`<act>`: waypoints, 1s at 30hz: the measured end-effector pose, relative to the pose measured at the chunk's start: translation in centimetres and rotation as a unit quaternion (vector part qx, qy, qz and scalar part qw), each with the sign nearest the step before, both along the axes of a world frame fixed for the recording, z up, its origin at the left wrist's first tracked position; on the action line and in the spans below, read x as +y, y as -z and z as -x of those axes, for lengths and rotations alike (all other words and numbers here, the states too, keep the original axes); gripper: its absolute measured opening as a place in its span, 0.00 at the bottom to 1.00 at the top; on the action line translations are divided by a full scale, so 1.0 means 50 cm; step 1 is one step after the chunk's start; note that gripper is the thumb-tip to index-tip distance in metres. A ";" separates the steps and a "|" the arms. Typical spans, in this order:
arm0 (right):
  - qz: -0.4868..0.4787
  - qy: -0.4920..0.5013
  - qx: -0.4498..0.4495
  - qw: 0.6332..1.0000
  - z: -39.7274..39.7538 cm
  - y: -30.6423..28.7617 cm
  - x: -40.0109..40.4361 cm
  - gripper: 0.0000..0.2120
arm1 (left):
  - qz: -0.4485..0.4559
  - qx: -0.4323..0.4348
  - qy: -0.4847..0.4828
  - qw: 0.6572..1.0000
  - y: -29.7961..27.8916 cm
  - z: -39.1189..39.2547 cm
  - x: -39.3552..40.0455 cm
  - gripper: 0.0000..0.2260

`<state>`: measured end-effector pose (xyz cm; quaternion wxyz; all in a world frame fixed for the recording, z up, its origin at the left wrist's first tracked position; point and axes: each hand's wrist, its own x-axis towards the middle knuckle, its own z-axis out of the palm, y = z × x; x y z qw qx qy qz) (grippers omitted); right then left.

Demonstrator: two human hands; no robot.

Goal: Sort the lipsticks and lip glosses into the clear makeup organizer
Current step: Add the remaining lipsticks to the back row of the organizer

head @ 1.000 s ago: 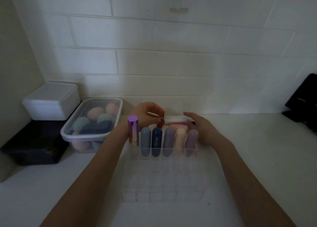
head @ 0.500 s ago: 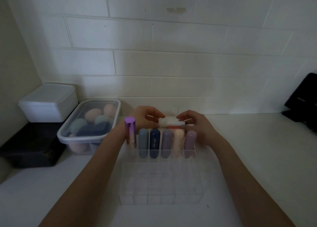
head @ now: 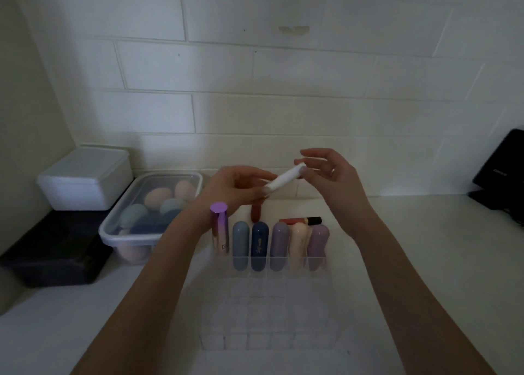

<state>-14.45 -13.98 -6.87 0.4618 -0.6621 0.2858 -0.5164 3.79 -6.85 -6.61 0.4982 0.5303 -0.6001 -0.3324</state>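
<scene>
A white lipstick tube is held tilted in the air between both hands, above the back of the clear makeup organizer. My left hand pinches its lower end and my right hand touches its upper end with the fingertips. The organizer's back row holds a purple metallic tube and several rounded tubes: grey-blue, navy, lilac, peach, mauve. Behind it a red tube and a coral lip gloss with black cap lie on the counter.
A clear lidded tub of makeup sponges sits left of the organizer. Further left a white box rests on a black box. A black object stands at the right edge. A white brick wall is close behind.
Both hands rose from the counter behind the organizer, lifting the white tube up and tilting it. The red tube and the coral gloss, hidden before, are now uncovered.
</scene>
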 end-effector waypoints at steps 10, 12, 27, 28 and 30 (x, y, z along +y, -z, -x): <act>-0.016 -0.041 -0.073 0.996 -0.031 -0.081 0.078 0.07 | 0.051 0.106 0.000 0.993 -0.054 -0.030 0.072 0.09; 0.008 -0.054 -0.070 0.996 -0.039 -0.100 0.102 0.04 | 0.054 0.108 0.009 0.993 -0.057 -0.037 0.095 0.11; 0.194 -0.122 0.210 0.950 -0.069 -0.102 0.221 0.07 | 0.116 0.217 -0.052 0.968 0.026 -0.047 0.209 0.11; 0.204 -0.118 0.227 0.945 -0.071 -0.097 0.223 0.06 | 0.111 0.226 -0.055 0.966 0.033 -0.046 0.208 0.11; 0.201 -0.111 0.258 0.938 -0.073 -0.093 0.228 0.05 | 0.097 0.227 -0.067 0.967 0.047 -0.045 0.205 0.12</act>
